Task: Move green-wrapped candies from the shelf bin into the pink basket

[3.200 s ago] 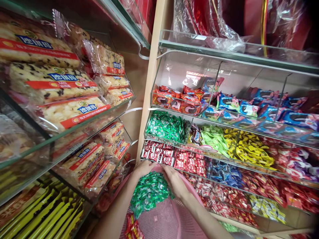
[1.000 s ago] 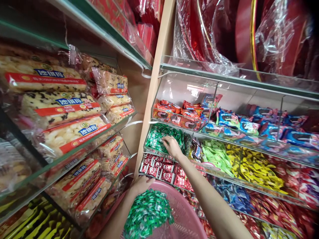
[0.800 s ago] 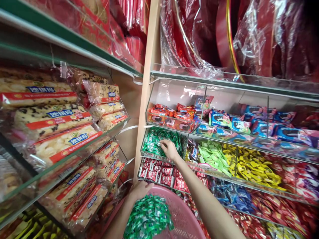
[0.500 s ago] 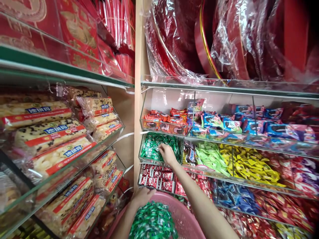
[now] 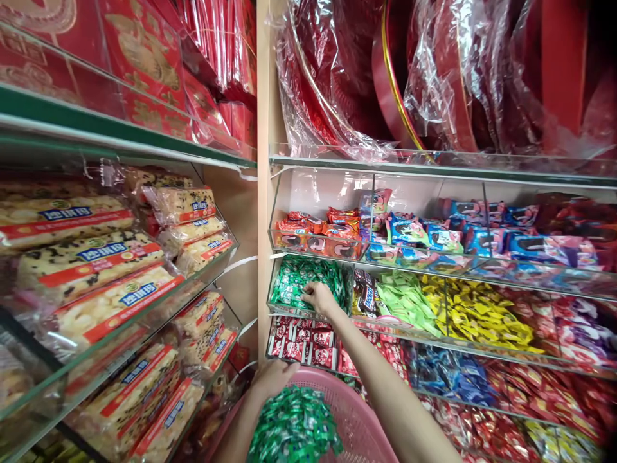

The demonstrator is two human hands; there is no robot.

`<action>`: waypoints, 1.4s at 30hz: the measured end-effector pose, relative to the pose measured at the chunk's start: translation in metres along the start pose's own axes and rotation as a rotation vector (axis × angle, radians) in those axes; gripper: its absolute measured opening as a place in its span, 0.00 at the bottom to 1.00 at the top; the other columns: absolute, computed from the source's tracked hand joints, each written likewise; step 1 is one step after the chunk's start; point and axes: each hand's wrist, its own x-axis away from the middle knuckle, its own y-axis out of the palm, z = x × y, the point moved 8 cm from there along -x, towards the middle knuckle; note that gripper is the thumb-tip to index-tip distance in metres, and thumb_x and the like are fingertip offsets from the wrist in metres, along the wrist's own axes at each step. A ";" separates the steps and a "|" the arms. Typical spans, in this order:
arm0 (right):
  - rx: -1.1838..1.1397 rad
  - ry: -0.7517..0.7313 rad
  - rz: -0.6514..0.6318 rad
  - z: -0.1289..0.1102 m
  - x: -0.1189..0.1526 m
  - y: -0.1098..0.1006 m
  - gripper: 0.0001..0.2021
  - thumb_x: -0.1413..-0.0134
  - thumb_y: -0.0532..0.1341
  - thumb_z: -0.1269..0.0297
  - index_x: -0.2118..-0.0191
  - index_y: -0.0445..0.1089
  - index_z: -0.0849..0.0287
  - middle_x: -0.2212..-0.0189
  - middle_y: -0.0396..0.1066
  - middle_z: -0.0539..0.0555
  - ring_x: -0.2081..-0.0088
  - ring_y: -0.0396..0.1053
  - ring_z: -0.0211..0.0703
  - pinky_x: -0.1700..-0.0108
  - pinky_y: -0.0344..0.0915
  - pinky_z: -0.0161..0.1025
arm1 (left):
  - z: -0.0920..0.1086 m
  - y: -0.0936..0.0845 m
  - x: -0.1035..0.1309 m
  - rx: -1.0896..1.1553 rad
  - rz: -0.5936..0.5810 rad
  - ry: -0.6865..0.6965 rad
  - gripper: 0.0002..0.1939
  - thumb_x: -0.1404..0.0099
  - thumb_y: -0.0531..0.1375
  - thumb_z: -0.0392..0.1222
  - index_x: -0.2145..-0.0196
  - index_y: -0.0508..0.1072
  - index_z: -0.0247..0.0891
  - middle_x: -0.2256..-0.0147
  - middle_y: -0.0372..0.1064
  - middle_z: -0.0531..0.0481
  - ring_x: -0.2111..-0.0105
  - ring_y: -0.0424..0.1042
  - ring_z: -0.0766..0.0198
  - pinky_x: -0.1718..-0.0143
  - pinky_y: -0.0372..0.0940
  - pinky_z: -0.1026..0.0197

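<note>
My right hand [image 5: 320, 299] reaches into a clear bin of green-wrapped candies [image 5: 292, 278] at the front of the shelf. Its fingers are curled together against the candies; whatever is between them is hidden. Below, my left hand [image 5: 274, 378] is closed over the far left rim of a pink plastic basket [image 5: 359, 411], which has small holes in its wall. A heap of the same green-wrapped candies [image 5: 295, 427] lies in the basket, just under the left hand.
Neighbouring bins hold Snickers bars [image 5: 368, 297], light green candies [image 5: 407, 302] and yellow candies [image 5: 477, 315]. Red-and-white packets [image 5: 303, 341] lie beneath the green bin. Packaged pastries [image 5: 108, 257] fill glass shelves at left. A wooden upright [image 5: 263, 212] separates the two shelf units.
My right hand has shifted slightly left and down within the green candies, its fingers curled. The left hand stays at the basket rim. The whole view has shifted a little.
</note>
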 end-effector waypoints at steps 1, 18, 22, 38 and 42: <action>0.014 0.003 -0.006 -0.001 0.001 -0.001 0.06 0.51 0.66 0.68 0.64 0.74 0.59 0.68 0.76 0.52 0.64 0.72 0.40 0.65 0.60 0.32 | 0.000 0.000 0.000 0.003 0.001 -0.002 0.37 0.36 0.39 0.65 0.67 0.80 0.40 0.59 0.78 0.40 0.55 0.75 0.49 0.59 0.65 0.57; 0.619 -0.278 -0.189 -0.049 0.012 -0.008 0.13 0.41 0.52 0.76 0.57 0.71 0.58 0.54 0.72 0.59 0.49 0.65 0.49 0.52 0.60 0.40 | -0.004 -0.005 0.006 0.024 0.006 -0.002 0.37 0.36 0.39 0.65 0.65 0.80 0.40 0.59 0.78 0.40 0.56 0.75 0.50 0.60 0.64 0.58; 0.644 -0.308 -0.176 -0.053 0.017 -0.022 0.15 0.39 0.49 0.75 0.54 0.70 0.59 0.52 0.70 0.59 0.49 0.65 0.47 0.50 0.59 0.39 | -0.007 -0.005 0.005 0.014 0.009 -0.015 0.36 0.36 0.39 0.65 0.64 0.80 0.41 0.60 0.78 0.41 0.56 0.75 0.51 0.60 0.64 0.60; 0.500 -0.354 -0.223 -0.053 0.012 -0.014 0.09 0.38 0.56 0.69 0.59 0.74 0.57 0.57 0.73 0.56 0.54 0.69 0.44 0.57 0.61 0.35 | -0.006 -0.006 0.005 0.041 -0.020 -0.030 0.37 0.37 0.39 0.66 0.64 0.80 0.39 0.58 0.77 0.40 0.55 0.75 0.49 0.59 0.64 0.58; 0.304 -0.401 -0.048 -0.069 0.035 -0.046 0.09 0.37 0.55 0.69 0.57 0.72 0.59 0.57 0.71 0.57 0.54 0.68 0.44 0.54 0.61 0.37 | -0.007 -0.006 0.004 0.092 -0.066 -0.025 0.36 0.38 0.41 0.66 0.66 0.79 0.39 0.62 0.78 0.42 0.58 0.75 0.51 0.59 0.64 0.59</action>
